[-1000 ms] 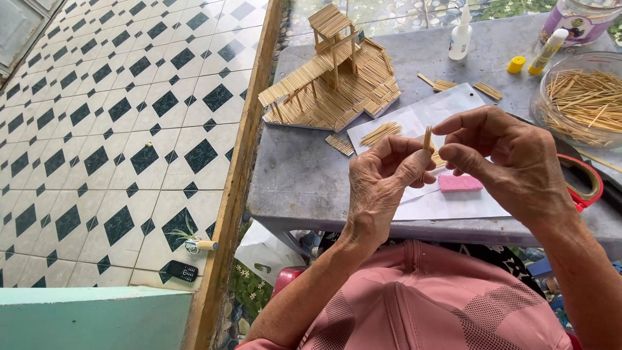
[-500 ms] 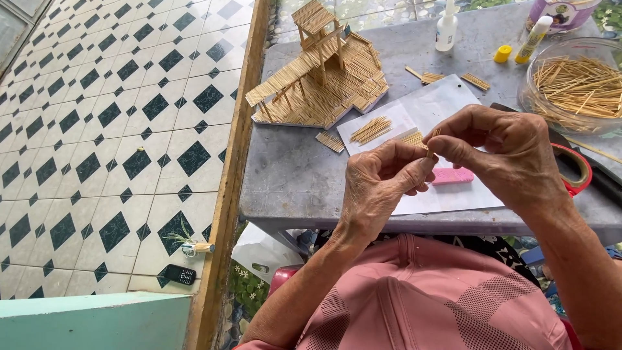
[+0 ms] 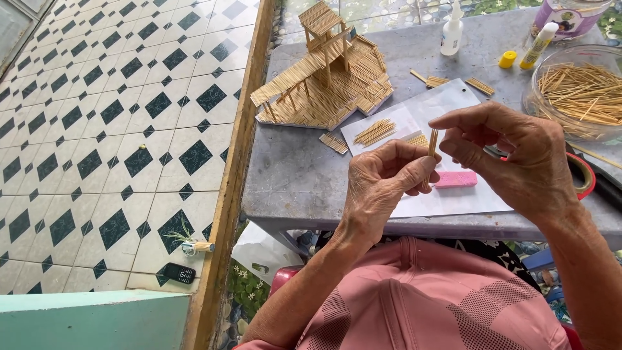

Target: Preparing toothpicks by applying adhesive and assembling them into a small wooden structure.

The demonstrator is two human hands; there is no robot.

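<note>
Tiles [image 3: 116, 129] in a white and dark diamond pattern covered the floor at the left, with a small black phone [image 3: 179, 273] lying near a wooden beam [image 3: 236, 162]. Right of the beam stood a grey table [image 3: 304, 175] bearing a model house [image 3: 327, 81] built of thin sticks. The left hand [image 3: 382, 181] was curled, its thumb and fingertips pinching the lower end of a small bundle of sticks [image 3: 432, 142]. That bundle stood nearly upright above the table's front edge, its long axis vertical, top end pointing up and away from the person. The right hand [image 3: 518, 162] pinched the bundle's upper part between thumb and forefinger. Below lay white paper [image 3: 414, 116] and a pink eraser [image 3: 456, 179]. Farther right sat a glue bottle [image 3: 452, 29] and a clear bowl [image 3: 580, 91] of sticks.
</note>
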